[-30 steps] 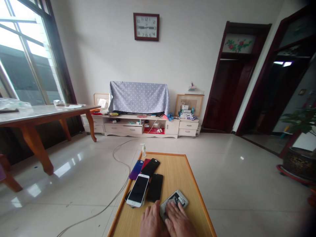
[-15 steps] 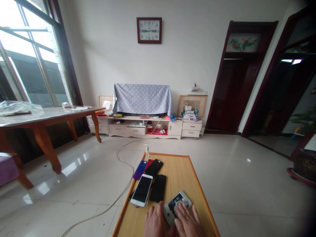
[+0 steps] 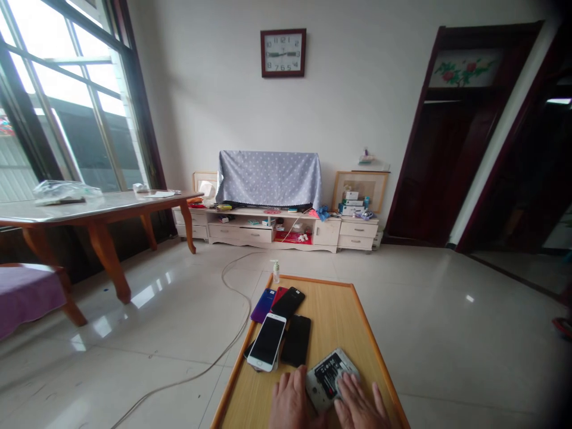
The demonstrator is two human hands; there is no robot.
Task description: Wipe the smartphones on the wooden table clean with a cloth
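A whitish mobile phone (image 3: 318,390) with its back cover off lies aslant near the front of the small wooden table, its black battery (image 3: 328,374) showing. My left hand (image 3: 289,400), fingers bent together, grips the phone's left edge. On the right part of the phone, my right hand (image 3: 361,404) presses a small pale wad (image 3: 340,383), perhaps cloth, under its fingertips. Left of the hands, a white phone with a dark screen (image 3: 267,342) lies on other devices, beside a black phone (image 3: 296,341). Behind them are a blue-purple phone (image 3: 263,305), a partly covered red phone (image 3: 277,296) and another black phone (image 3: 288,302).
A small pump bottle (image 3: 276,271) stands at the wooden table's (image 3: 330,304) far left corner. Along the tiled floor to the left runs a cable (image 3: 210,364). A larger table (image 3: 116,205) stands by the window, and a low cabinet (image 3: 241,234) lines the wall.
The view has swung left, so everything sits further right in the frame. My right fingers have slid slightly right across the phone, uncovering more of the battery. My left hand stays at its edge.
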